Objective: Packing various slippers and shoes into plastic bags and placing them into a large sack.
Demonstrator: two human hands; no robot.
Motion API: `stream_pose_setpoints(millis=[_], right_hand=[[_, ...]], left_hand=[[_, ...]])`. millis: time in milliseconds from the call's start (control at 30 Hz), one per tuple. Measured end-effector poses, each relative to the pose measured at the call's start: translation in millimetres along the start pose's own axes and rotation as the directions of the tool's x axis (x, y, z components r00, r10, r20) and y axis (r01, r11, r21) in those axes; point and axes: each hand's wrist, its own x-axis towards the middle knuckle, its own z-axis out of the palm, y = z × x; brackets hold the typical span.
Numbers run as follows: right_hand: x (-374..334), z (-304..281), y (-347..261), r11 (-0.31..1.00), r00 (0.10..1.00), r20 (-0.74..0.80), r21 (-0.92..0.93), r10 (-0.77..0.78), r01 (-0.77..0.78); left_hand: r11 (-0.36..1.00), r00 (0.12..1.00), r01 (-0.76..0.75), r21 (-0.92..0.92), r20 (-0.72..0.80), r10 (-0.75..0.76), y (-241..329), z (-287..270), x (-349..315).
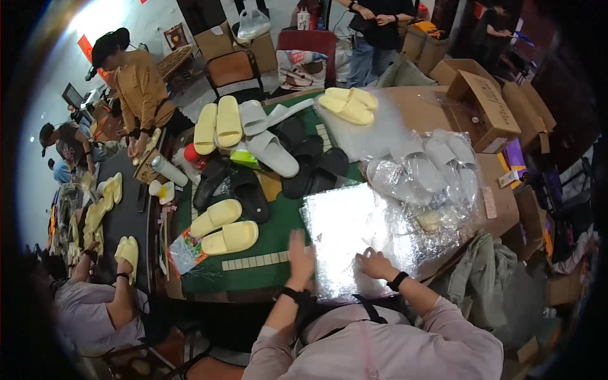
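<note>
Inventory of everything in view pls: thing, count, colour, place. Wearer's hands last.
Table: one, green-topped, centre
Yellow slippers: six, pale yellow, table's left and far side
Loose slippers: three, pale grey, table's far middle
Dark slippers: several, black, table's middle
Bagged slippers: count unclear, whitish, table's right
Silver sheeting: one stack, silver, table's near edge
Containers: several, mostly white, table's left edge
Cardboard boxes: several, brown, right and back
Cloth: one heap, grey-green, lower right
Side table: one, dark, left, bearing more yellow slippers
Co-workers: at least five, mixed clothing, left and back
Left hand: one, bare, at silver sheeting's left edge
Right hand: one, bare, on silver sheeting
</note>
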Motion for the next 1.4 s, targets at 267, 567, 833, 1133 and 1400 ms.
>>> stream_pose_setpoints(millis=[267,567,833,1133,1400], right_hand=[[21,62,15,0.994,0.972,-0.212,-0.015,0.104,-0.109],[22,40,-22,0.993,0.984,-0.129,0.029,0.119,-0.116],[7,43,-16,0.979,0.970,-0.131,0.031,0.203,-0.200],[-45,8,12,0.910,0.849,-0.454,0.409,0.271,-0.072],[-79,28,26,0.728,0.457,-0.626,0.681,0.632,-0.074]], left_hand=[[0.768,0.675,0.639,-0.026,-0.461,-0.577,-195,-100,73],[0.759,0.866,0.477,-0.444,0.093,-0.490,-325,-158,80],[0.665,0.880,0.466,-0.584,0.225,-0.418,-92,-112,74],[-0.509,0.809,0.442,-0.739,0.573,-0.129,161,-42,39],[0.443,0.609,0.752,-0.488,0.771,-0.184,82,83,-45]])
